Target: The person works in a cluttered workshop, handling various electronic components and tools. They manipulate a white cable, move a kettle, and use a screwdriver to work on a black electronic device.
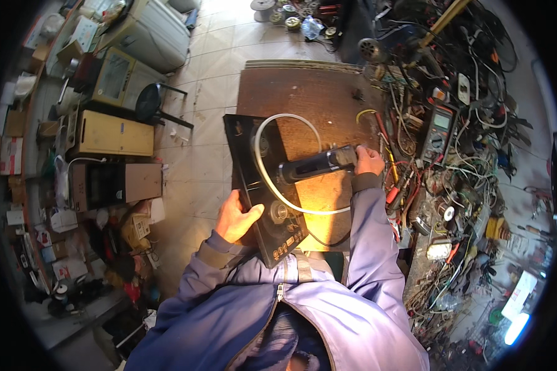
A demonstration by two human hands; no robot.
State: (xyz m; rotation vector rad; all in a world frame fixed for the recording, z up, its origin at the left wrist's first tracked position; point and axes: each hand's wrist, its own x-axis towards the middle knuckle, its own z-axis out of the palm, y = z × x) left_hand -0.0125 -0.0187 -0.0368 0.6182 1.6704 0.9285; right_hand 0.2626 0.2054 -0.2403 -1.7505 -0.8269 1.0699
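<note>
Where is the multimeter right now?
In the head view, the multimeter lies on the person's right, among tangled wires on the cluttered bench, just beyond the right hand.

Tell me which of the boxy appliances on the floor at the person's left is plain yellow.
The yellow box, lying long and flat beside the black pan; the others are dark and brown, or cream with a glass door.

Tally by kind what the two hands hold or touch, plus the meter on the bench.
Black flat glass-topped cooker panel, held by left hand: 1
Dark cylindrical handheld tool, held by right hand: 1
White curved hose: 1
Dark handheld multimeter: 1
Total: 4
</note>
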